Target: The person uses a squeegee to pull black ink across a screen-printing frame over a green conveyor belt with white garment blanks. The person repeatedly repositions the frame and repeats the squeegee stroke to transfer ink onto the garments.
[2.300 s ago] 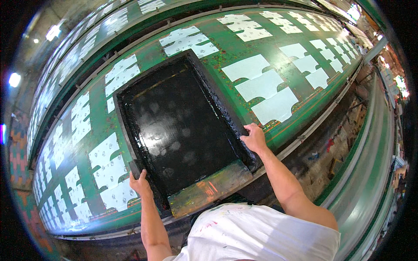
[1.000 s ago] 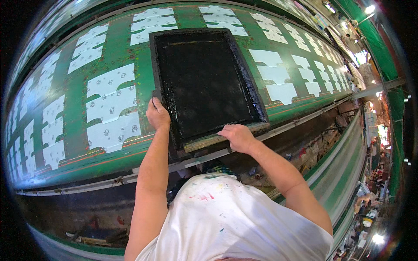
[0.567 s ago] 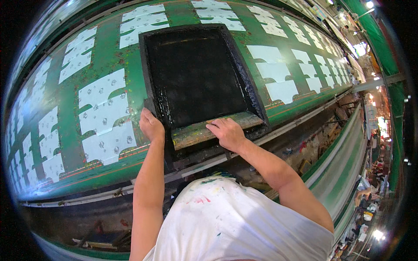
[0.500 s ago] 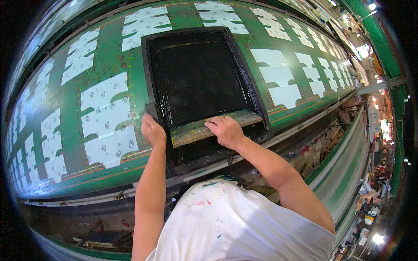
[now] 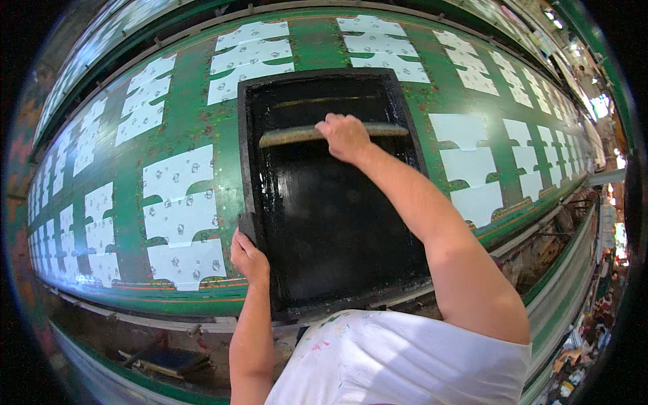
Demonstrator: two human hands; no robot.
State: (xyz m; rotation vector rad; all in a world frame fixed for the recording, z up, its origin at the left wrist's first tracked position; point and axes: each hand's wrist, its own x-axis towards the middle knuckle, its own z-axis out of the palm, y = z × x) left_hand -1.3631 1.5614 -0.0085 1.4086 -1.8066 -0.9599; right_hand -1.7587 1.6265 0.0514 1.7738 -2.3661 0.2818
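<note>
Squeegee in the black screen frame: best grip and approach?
Likely mid-length on the squeegee's upper edge, from above and the person's side, where the right hand holds it. The bar is long and straight, lies crosswise, and its ends sit near the screen frame's side walls, leaving little finger room.

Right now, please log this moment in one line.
right fingers: gripping wooden bar, inside far half of black frame; left fingers: at frame's left edge; frame: over green table

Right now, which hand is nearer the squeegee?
Right. The right hand grips the squeegee near its middle; the left hand is apart from it, nearer the body, at the left side of the black screen-printing frame.
</note>
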